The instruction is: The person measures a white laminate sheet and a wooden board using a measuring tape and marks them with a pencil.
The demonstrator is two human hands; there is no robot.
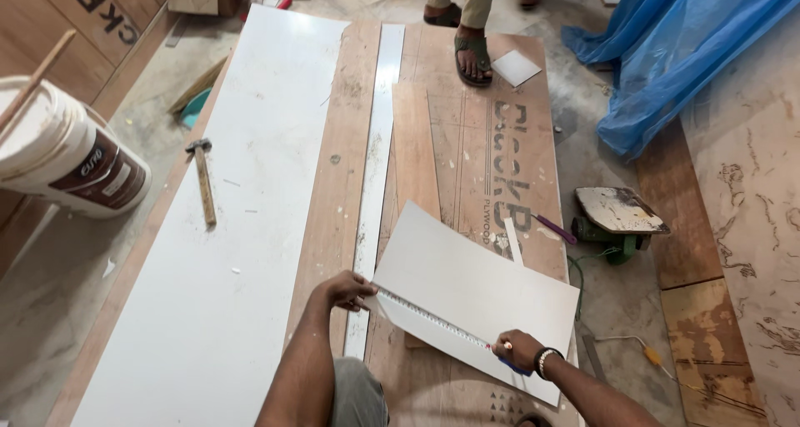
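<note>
I count one long white board (pixel 221 227) on the plywood floor sheet (pixel 492 144), one pale grey laminate sheet (pixel 475 298), one hammer (pixel 202 181) — and two hands. The sheet lies flat and matte between my hands, a ruler (pixel 433 317) across it. My left hand (pixel 350 289) presses the ruler's end, fingers bent — my right hand (pixel 517 348) pinches a pencil (pixel 510 362) at its other end.

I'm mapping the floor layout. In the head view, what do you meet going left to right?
White bucket → hammer → large white board → narrow white strip → grey sheet → green power tool → blue plastic sheeting.
</note>
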